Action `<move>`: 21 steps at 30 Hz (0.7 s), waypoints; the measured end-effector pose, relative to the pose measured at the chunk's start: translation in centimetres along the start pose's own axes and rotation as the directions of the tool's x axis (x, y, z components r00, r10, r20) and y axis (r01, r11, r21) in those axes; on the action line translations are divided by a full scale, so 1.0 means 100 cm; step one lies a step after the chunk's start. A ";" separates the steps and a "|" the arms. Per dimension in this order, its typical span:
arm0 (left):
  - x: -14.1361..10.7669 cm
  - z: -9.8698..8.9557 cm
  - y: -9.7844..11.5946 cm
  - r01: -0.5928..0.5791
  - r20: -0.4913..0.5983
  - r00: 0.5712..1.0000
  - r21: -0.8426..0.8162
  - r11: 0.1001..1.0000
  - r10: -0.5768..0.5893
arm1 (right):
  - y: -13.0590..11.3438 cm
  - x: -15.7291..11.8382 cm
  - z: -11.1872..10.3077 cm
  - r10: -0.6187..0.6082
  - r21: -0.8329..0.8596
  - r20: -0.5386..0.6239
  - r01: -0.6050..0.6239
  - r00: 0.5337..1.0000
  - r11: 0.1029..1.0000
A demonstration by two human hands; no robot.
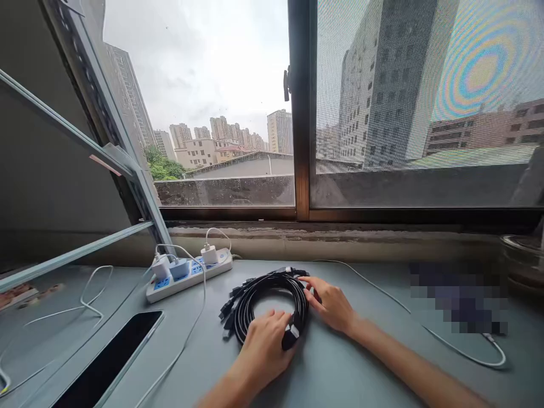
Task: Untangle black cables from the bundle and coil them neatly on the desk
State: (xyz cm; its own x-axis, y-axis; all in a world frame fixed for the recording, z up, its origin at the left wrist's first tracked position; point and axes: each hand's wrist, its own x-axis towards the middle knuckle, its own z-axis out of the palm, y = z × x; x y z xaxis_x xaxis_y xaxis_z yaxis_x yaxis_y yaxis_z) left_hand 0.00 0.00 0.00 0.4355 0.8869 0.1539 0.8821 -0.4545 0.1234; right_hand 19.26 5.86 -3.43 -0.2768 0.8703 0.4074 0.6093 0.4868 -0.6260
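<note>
A thick coil of black cables [245,309] lies on the grey-blue tabletop, with several dark plugs fanned out along its left side. My left hand [267,340] is closed over the near part of the coil, its fingers bent toward the ring's centre. Beside that hand's fingers a larger black connector [291,334] with a pale end sticks up. At the coil's upper right, my right hand [329,300] grips the outer edge with bent fingers, close to more connector ends [289,271]. The fingertips of my left hand are partly hidden.
A white power strip [187,283] with chargers plugged in stands behind, to the left. A dark-screened phone or tablet [113,357] lies at the front left. White cords [191,334] cross the tabletop [361,368]. A metal frame [123,147] rises at left, before the window.
</note>
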 end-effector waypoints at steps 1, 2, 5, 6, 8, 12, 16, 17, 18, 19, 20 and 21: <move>0.002 0.000 -0.002 0.026 0.004 1.000 0.013 1.000 -0.026 | 0.001 0.000 0.000 0.015 -0.018 -0.007 -0.015 1.000 1.000; 0.004 0.000 -0.004 0.055 0.004 0.998 0.030 0.998 -0.055 | 0.002 0.000 0.000 0.030 -0.039 -0.012 -0.030 0.999 0.999; 0.010 0.000 -0.012 0.143 0.001 0.990 0.075 0.987 -0.144 | 0.006 0.000 0.002 0.053 -0.097 -0.002 -0.053 0.999 0.994; 0.011 0.000 -0.014 0.170 -0.003 0.985 0.088 0.982 -0.170 | 0.007 -0.001 0.002 0.052 -0.112 0.007 -0.051 0.999 0.992; 0.013 -0.001 -0.020 0.219 -0.018 0.976 0.115 0.969 -0.218 | 0.007 -0.001 0.003 0.047 -0.135 0.021 -0.043 0.999 0.990; 0.017 -0.004 -0.032 0.315 -0.056 0.949 0.168 0.934 -0.310 | 0.006 -0.001 0.003 0.053 -0.165 0.029 -0.047 0.998 0.985; 0.019 -0.010 -0.047 0.389 -0.101 0.921 0.184 0.903 -0.377 | 0.006 -0.001 0.003 0.067 -0.183 0.040 -0.058 0.997 0.981; 0.019 -0.013 -0.050 0.400 -0.112 0.916 0.181 0.898 -0.386 | 0.006 -0.002 0.003 0.070 -0.186 0.042 -0.061 0.997 0.981; 0.019 -0.015 -0.052 0.407 -0.122 0.912 0.179 0.896 -0.390 | 0.006 -0.002 0.003 0.072 -0.188 0.044 -0.063 0.996 0.980; 0.018 -0.018 -0.054 0.409 -0.132 0.911 0.178 0.895 -0.390 | 0.006 -0.002 0.003 0.075 -0.190 0.045 -0.065 0.996 0.980; 0.017 -0.020 -0.055 0.404 -0.136 0.913 0.171 0.899 -0.384 | 0.006 -0.003 0.003 0.077 -0.190 0.046 -0.066 0.996 0.979; 0.016 -0.024 -0.056 0.394 -0.137 0.917 0.149 0.907 -0.376 | 0.006 -0.003 0.003 0.078 -0.190 0.047 -0.068 0.996 0.979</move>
State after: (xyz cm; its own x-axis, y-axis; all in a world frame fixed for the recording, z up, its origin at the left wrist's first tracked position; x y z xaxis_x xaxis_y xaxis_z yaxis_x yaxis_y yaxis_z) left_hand -4.69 3.77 1.87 0.0434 0.9725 0.2288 0.9984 -0.0507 0.0263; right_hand 19.48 5.89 -4.08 -0.2630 0.9082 0.3257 0.7566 0.4036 -0.5144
